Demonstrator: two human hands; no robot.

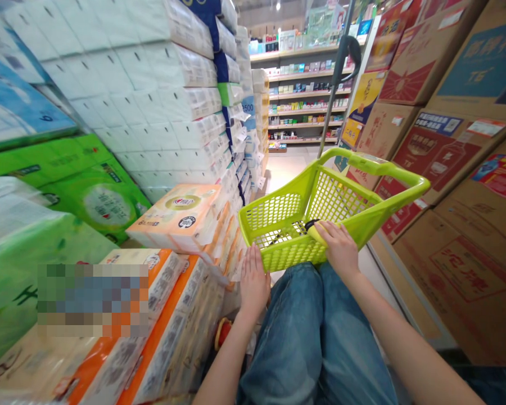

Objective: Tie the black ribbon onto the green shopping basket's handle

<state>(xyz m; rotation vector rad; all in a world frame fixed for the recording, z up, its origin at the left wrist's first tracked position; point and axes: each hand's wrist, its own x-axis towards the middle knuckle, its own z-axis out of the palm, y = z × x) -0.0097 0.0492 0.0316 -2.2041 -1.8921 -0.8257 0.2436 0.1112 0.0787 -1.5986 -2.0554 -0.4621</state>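
A lime-green shopping basket (278,260) with perforated sides stands in front of my knees, its long handle loop rising to the right. My left hand (253,277) lies against its near left corner, fingers stretched out and close together. At the near right rim, my right hand (338,247) is closed on a yellow cloth (317,234), which touches the rim. A small black piece shows at the cloth's far end. Through the basket's holes, the floor is partly visible.
Stacked white tissue packs (152,95) rise on the left, with orange-and-white packs (181,211) lower down beside the basket. Cardboard boxes (468,264) line the right. A dark pole (331,107) stands behind the basket; stocked shelves (303,95) are farther back.
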